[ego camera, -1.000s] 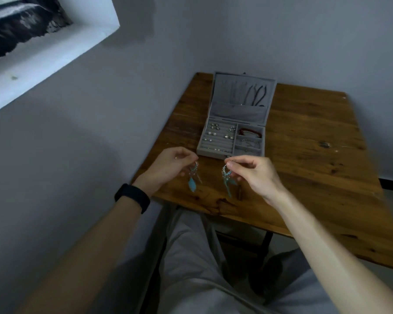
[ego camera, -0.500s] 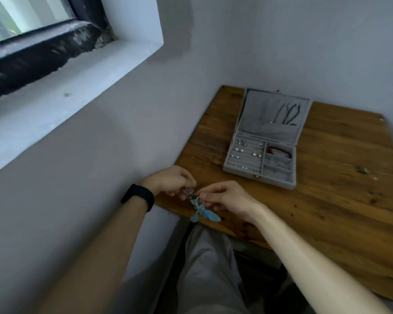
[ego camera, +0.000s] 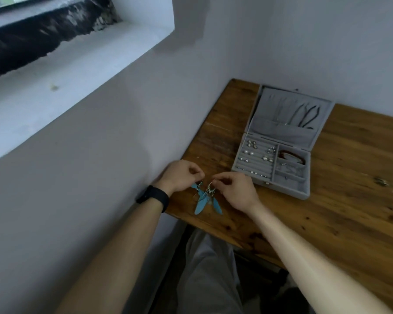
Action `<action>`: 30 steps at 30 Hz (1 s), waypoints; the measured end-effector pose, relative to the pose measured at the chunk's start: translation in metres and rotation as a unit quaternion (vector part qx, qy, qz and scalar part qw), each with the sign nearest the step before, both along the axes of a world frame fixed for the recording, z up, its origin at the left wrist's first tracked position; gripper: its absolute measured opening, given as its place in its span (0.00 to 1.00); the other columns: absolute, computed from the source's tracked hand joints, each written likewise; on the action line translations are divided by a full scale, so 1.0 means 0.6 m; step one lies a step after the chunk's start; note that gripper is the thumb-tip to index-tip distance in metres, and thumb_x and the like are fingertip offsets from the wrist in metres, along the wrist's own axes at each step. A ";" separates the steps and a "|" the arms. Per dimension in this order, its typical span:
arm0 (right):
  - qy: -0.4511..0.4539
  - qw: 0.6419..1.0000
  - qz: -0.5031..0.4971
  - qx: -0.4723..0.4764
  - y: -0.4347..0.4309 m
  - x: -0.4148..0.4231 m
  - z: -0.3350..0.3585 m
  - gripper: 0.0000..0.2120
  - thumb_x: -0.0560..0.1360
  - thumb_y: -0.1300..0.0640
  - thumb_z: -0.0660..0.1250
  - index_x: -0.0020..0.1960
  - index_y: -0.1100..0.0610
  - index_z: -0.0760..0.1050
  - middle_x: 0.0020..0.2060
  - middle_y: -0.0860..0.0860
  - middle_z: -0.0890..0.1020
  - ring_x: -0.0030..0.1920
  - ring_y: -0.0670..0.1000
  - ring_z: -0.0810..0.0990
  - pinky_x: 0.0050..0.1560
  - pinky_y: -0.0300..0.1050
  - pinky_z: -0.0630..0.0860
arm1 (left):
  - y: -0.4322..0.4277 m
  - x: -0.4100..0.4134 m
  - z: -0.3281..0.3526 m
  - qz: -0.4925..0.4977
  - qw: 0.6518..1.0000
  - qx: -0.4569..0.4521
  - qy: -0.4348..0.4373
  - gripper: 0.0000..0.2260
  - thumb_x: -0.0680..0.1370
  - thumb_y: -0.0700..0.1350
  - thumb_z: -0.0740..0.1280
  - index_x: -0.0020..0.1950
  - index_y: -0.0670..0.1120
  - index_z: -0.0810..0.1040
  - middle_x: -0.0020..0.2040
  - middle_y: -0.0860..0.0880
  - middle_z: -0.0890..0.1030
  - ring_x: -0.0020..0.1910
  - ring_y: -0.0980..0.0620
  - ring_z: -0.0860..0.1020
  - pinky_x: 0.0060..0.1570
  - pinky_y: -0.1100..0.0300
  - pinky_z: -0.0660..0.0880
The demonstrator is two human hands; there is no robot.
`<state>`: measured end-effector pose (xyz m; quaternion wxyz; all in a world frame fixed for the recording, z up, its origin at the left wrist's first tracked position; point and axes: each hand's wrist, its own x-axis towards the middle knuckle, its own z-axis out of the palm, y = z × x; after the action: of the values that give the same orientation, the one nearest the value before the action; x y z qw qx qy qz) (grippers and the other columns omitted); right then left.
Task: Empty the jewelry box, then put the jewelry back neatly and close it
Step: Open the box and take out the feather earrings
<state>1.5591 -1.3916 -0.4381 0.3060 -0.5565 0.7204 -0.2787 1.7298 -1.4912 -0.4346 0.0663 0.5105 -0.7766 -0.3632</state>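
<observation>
The curled fingers of the left hand (ego camera: 181,176) and right hand (ego camera: 236,190) hide the hooks of the turquoise feather earrings (ego camera: 205,198). Small silver pieces in the open grey velvet jewelry box (ego camera: 274,163) are too tiny to identify. The worn wooden table (ego camera: 340,211) runs off the right edge.
</observation>
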 end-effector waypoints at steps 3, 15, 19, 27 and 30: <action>0.056 0.998 -0.003 -0.027 -0.006 0.005 -0.008 0.11 0.80 0.50 0.68 0.60 0.49 0.83 0.54 0.44 0.85 0.53 0.42 0.81 0.54 0.37 0.74 | -0.001 -0.005 -0.004 0.000 0.999 -0.034 0.033 0.07 0.78 0.52 0.71 0.53 0.53 0.86 0.46 0.60 0.80 0.51 0.59 0.77 0.54 0.63 0.70; 0.127 0.987 -0.035 -0.091 0.020 0.021 -0.026 0.17 0.80 0.46 0.67 0.66 0.51 0.76 0.54 0.47 0.80 0.50 0.46 0.79 0.49 0.40 0.75 | 0.057 0.023 -0.031 0.029 0.981 -0.190 0.019 0.06 0.78 0.56 0.69 0.51 0.56 0.78 0.49 0.57 0.76 0.51 0.57 0.75 0.47 0.59 0.77; 0.143 0.986 -0.044 -0.071 0.059 0.031 -0.024 0.13 0.78 0.47 0.67 0.60 0.50 0.75 0.49 0.45 0.79 0.48 0.47 0.78 0.47 0.43 0.77 | 0.092 0.035 -0.036 0.045 0.974 -0.221 -0.017 0.05 0.78 0.55 0.67 0.47 0.55 0.78 0.44 0.57 0.76 0.46 0.55 0.76 0.42 0.57 0.77; 0.035 0.999 0.008 0.008 0.083 0.053 -0.006 0.12 0.79 0.48 0.67 0.61 0.47 0.75 0.51 0.43 0.82 0.47 0.42 0.80 0.43 0.35 0.74 | 0.125 0.030 -0.008 0.058 0.972 -0.219 -0.062 0.07 0.80 0.55 0.65 0.54 0.54 0.78 0.47 0.54 0.80 0.44 0.53 0.78 0.41 0.54 0.79; 0.075 0.996 -0.038 -0.003 0.087 0.053 -0.010 0.11 0.79 0.45 0.67 0.59 0.46 0.74 0.50 0.43 0.82 0.47 0.45 0.80 0.44 0.41 0.78 | 0.125 0.024 -0.016 0.082 0.965 -0.238 -0.067 0.12 0.79 0.58 0.65 0.57 0.53 0.76 0.52 0.51 0.77 0.51 0.51 0.76 0.45 0.51 0.79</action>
<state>1.5907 -1.3395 -0.4440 0.2385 -0.5494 0.7610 -0.2495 1.7444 -1.4163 -0.4444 0.1629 0.5650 -0.7990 -0.1259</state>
